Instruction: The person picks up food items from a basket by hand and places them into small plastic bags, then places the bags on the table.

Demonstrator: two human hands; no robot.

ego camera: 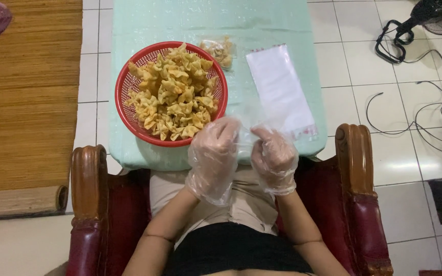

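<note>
Here, the head view looks straight down on a seated person whose two hands, both in loose clear plastic gloves, meet at the near edge of a small table (144, 20) covered in pale green cloth. The left hand (213, 156) and the right hand (273, 156) are raised close together, fingers curled inward, pinching a thin transparent plastic bag (246, 125) between them; the bag is nearly invisible against the cloth, and how it opens cannot be told. Just left of the hands stands a round red basket (129, 110), heaped with golden fried pastries (175, 92) of folded, ruffled shape. Beyond the basket lies a small clear packet (221, 50) that holds a few of the same pastries. To the right of the basket, a stack of flat clear bags (280, 89) lies slanted on the cloth, near the right hand. The person sits in an armchair with carved wooden arms (89, 168) and dark red upholstery. A woven straw mat (26, 92) covers the floor at left; black cables (415, 102) trail across the white tiles at right.
</note>
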